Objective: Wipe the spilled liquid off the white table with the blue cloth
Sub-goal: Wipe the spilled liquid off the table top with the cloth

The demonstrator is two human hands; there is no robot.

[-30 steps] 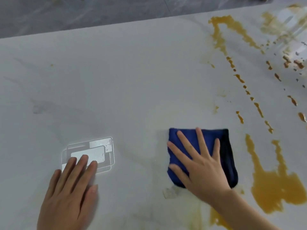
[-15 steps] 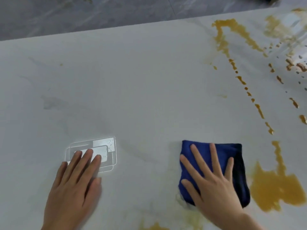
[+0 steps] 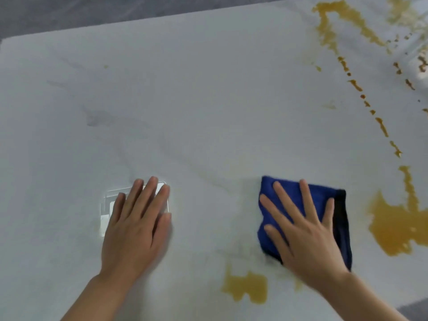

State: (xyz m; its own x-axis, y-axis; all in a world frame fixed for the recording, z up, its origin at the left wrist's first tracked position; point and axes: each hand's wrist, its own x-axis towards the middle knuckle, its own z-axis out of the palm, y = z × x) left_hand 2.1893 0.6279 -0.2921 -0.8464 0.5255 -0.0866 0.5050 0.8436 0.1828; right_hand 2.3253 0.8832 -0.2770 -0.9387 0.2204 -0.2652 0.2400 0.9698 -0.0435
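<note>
A: How far along are you?

B: Not far, I judge. Your right hand (image 3: 308,237) lies flat on the cloth (image 3: 301,198), fingers spread, pressing it to the surface (image 3: 208,100) toward the near edge, right of the middle.

A: And what is left?

B: Most of it. A big puddle (image 3: 393,228) sits just right of the cloth, a smaller patch (image 3: 247,288) lies nearer the near edge, and a trail of drops (image 3: 379,126) runs to the far right corner.

A: And my left hand (image 3: 136,225)?

B: Flat and open on the surface, holding nothing, partly over a bright reflection (image 3: 106,214).
</note>
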